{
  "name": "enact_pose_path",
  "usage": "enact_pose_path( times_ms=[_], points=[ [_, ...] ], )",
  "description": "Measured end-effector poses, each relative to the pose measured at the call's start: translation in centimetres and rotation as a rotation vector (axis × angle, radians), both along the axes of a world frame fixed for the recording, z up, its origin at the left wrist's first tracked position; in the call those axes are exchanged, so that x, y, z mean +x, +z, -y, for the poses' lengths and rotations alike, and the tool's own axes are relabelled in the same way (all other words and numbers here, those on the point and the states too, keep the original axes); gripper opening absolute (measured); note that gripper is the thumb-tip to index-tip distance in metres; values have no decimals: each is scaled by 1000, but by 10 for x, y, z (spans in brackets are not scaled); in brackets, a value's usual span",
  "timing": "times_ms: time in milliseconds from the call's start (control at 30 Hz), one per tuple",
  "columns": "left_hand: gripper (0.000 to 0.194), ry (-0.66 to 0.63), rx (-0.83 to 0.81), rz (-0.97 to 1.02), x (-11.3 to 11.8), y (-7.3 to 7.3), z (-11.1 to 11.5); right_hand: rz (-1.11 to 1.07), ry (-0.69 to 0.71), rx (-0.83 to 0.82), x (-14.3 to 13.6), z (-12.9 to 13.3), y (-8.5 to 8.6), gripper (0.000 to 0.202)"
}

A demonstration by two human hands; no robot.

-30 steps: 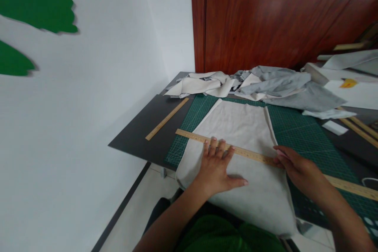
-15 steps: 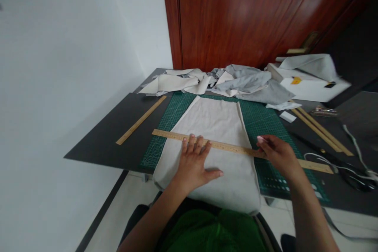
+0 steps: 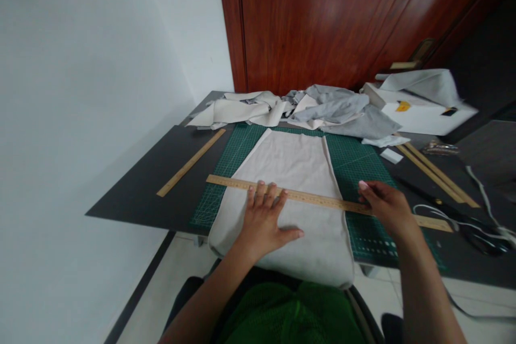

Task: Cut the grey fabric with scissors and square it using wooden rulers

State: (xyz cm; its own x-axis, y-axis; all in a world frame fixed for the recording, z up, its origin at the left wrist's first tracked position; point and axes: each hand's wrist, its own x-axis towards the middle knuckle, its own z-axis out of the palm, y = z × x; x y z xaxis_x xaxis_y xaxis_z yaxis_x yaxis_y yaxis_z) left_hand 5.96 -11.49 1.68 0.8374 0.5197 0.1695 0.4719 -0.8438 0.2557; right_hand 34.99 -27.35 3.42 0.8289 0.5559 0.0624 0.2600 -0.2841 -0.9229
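A pale cloth lies over the green cutting mat, its near end hanging past the table's front edge. Across it runs a long wooden ruler, tilted slightly down to the right. My left hand lies flat with fingers spread, the fingertips on the ruler and the palm on the cloth. To the right of the cloth, my right hand is over the ruler, thumb and fingers pinched together. Anything between those fingertips is too small to make out.
Another wooden ruler lies on the dark table at left. Crumpled fabric spans the back, beside a white box. At right are two wooden strips, black scissors, a white cable and a small white card.
My right hand has moved a little to the right along the ruler. My left hand keeps its place on the ruler and cloth. The whole view has shifted slightly.
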Motion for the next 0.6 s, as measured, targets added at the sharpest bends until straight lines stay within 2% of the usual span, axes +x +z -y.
enact_pose_path(
  times_ms=[133, 300, 367, 467, 600],
  points=[
    [110, 1, 1, -2, 0, -1, 0, -36, 10, 16, 2, -1, -6, 66],
    [110, 5, -11, -1, 1, 1, 0, 167, 48, -14, 5, -1, -9, 61],
    [110, 6, -14, 1, 1, 2, 0, 288, 110, -7, -2, -4, -8, 55],
    [110, 2, -21, 2, 1, 3, 0, 408, 249, 28, -29, -15, -6, 42],
    [111, -1, -26, 4, 1, 3, 0, 539, 465, 40, -81, -37, -4, 21]
  ],
)
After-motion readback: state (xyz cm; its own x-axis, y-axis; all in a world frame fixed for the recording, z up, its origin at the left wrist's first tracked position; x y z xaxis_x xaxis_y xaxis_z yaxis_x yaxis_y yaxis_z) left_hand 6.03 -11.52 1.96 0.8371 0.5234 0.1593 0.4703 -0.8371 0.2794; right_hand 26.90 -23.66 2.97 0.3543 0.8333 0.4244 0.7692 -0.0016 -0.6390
